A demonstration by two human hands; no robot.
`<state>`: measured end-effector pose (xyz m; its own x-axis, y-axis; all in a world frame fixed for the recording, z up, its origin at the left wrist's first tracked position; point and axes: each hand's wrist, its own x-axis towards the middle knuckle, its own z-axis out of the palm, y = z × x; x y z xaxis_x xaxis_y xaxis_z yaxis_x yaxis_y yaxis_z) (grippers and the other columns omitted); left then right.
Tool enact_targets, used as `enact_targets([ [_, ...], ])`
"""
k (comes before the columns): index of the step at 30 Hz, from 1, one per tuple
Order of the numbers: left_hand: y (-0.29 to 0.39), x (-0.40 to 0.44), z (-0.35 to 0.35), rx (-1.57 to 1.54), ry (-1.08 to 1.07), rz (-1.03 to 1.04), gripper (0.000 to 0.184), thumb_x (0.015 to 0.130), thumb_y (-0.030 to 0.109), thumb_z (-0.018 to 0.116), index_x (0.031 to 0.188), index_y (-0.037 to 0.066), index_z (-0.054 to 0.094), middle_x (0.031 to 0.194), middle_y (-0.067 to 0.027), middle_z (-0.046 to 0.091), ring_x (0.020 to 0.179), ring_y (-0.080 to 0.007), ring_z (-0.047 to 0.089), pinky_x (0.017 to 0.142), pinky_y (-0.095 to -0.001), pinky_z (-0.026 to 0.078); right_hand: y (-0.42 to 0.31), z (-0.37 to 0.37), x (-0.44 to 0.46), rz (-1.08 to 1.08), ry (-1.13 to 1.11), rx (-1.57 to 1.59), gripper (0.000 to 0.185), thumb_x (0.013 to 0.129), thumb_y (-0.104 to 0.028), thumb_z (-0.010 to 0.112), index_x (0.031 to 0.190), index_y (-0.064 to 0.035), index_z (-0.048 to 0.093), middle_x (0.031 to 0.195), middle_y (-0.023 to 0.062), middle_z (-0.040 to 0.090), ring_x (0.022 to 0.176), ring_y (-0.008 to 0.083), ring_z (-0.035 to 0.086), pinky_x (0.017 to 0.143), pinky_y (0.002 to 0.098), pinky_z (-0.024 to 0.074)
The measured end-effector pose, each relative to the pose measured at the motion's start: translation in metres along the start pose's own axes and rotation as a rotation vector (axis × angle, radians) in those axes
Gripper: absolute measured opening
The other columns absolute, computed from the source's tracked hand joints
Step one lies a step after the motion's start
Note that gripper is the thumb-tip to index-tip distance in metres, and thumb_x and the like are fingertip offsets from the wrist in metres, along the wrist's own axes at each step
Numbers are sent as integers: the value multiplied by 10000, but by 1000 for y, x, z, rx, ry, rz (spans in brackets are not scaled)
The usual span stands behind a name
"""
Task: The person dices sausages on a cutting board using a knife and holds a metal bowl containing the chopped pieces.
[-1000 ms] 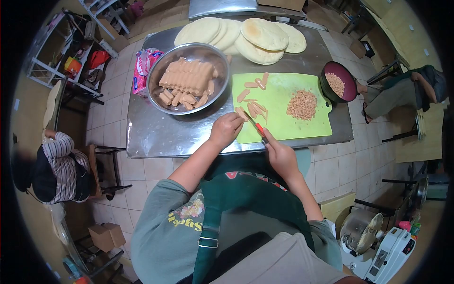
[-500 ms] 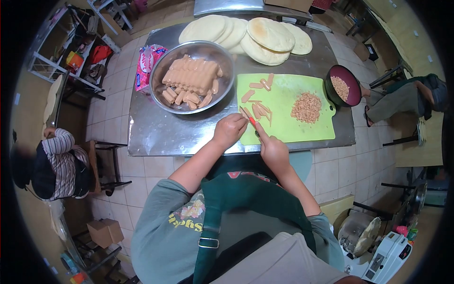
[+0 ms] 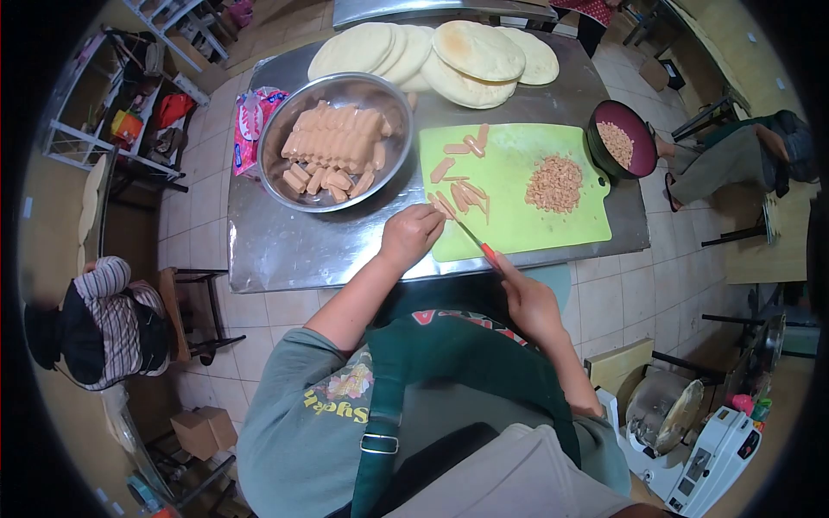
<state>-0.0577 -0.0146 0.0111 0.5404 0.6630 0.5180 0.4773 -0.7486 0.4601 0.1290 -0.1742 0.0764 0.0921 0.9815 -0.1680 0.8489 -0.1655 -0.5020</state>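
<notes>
Clearly, the right hand's grip (image 3: pixel 530 302) encloses a knife (image 3: pixel 473 238) while the left hand (image 3: pixel 413 235) pinches sausage (image 3: pixel 437 206) on the green board (image 3: pixel 509 233).

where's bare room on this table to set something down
The table is bare at its near left, between the metal bowl and the near edge; so is the cutting board between the diced pile and its near edge. Crowded: the board's left part, with sausage strips, knife and left hand; the table's far side, under flatbreads.
</notes>
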Motion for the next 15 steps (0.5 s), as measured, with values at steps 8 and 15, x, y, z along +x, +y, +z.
enact_targets([
  [8, 0, 0, 0, 0, -5, -3, 83, 730, 104, 672, 800, 60, 674, 814, -91, 654, 736, -249, 636, 635, -333, 518, -5, 18, 39, -190, 216, 78, 470, 850, -115, 503, 1309, -210, 470, 624, 182, 565, 584, 356, 570, 550, 450, 445],
  [15, 0, 0, -1, 12, -5, 6, 81, 722, 101, 672, 794, 62, 674, 815, -90, 654, 740, -244, 638, 636, -331, 519, -11, 34, 60, -277, 266, 74, 494, 826, -105, 518, 1310, -191, 474, 556, 158, 533, 514, 336, 549, 495, 437, 431],
])
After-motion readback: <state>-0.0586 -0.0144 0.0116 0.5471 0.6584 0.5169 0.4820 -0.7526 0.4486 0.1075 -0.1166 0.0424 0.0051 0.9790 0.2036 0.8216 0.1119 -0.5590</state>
